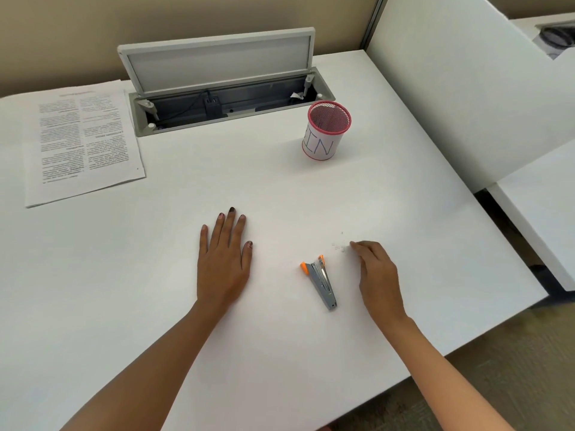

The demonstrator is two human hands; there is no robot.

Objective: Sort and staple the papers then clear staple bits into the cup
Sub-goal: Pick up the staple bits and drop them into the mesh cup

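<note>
My left hand lies flat on the white desk, fingers spread, holding nothing. A grey stapler with orange ends lies on the desk between my hands. My right hand rests to the right of the stapler, fingers curled, its fingertips touching tiny staple bits scattered on the desk. Whether it pinches any bit is hidden. A pink mesh cup with a white label stands upright farther back. A stack of printed papers lies at the far left.
An open cable hatch with a raised lid sits at the back of the desk. A white partition panel rises on the right. The desk's front-right edge runs close behind my right forearm.
</note>
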